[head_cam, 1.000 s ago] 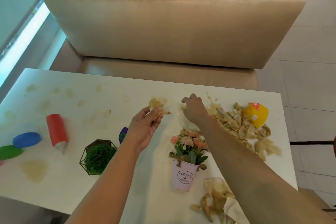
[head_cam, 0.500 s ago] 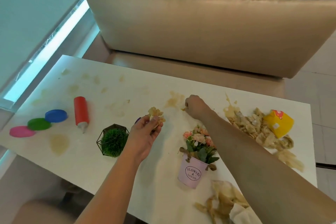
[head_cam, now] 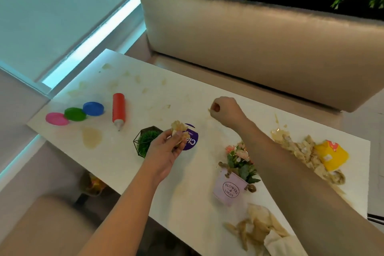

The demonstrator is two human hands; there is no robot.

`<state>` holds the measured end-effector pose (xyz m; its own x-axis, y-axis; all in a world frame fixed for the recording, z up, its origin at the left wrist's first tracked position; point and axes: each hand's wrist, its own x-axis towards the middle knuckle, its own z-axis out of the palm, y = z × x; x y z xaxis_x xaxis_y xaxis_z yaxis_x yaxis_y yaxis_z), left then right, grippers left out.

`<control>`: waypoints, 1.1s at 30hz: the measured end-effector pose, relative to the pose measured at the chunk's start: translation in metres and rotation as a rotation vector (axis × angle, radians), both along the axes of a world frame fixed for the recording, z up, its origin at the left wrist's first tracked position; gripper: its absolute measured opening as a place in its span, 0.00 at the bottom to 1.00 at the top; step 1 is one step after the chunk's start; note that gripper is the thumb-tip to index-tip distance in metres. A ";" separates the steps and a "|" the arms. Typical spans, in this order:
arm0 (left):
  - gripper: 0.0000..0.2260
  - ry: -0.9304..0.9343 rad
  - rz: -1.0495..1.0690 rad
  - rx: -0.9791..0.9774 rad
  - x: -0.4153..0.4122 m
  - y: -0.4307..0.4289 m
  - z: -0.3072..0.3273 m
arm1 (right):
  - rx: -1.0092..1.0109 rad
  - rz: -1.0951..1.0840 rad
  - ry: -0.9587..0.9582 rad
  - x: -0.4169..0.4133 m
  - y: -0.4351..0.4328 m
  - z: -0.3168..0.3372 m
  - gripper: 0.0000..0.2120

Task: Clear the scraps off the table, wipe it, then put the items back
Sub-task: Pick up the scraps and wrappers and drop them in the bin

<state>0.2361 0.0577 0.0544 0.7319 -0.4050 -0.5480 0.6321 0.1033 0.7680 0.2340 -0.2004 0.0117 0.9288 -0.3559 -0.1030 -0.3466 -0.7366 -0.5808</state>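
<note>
My left hand holds a small bunch of beige scraps above a purple round lid. Farther back, my right hand pinches a tiny scrap between thumb and fingers just over the white table. A large pile of scraps lies at the right beside a yellow packet. More scraps lie at the near edge. Pale stains mark the tabletop.
A pink flower pot stands under my right forearm. A green plant in a wire frame, a red bottle and pink, green and blue lids lie at the left. A beige bench runs behind the table.
The view has swung left and the left side of the table has come into sight. My left hand drew back toward me with its scraps; my right hand lifted slightly with a small scrap.
</note>
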 end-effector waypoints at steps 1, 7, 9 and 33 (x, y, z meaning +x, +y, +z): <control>0.08 -0.010 0.007 -0.007 0.002 0.008 0.007 | 0.014 0.017 -0.046 0.004 0.014 0.014 0.05; 0.09 -0.070 0.123 0.007 0.037 0.086 0.035 | 0.136 0.171 -0.257 0.038 0.122 0.078 0.04; 0.10 -0.082 0.170 0.012 0.052 0.121 0.036 | 0.179 0.223 -0.293 0.053 0.163 0.087 0.04; 0.16 0.156 0.368 0.549 0.277 0.541 -0.182 | 0.354 0.563 0.277 0.303 0.622 -0.078 0.02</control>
<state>0.5133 0.5986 -0.1272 0.6645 0.2225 -0.7134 0.7380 -0.0456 0.6732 0.5368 0.4220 -0.0666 0.8845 0.2672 -0.3824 -0.1394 -0.6308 -0.7633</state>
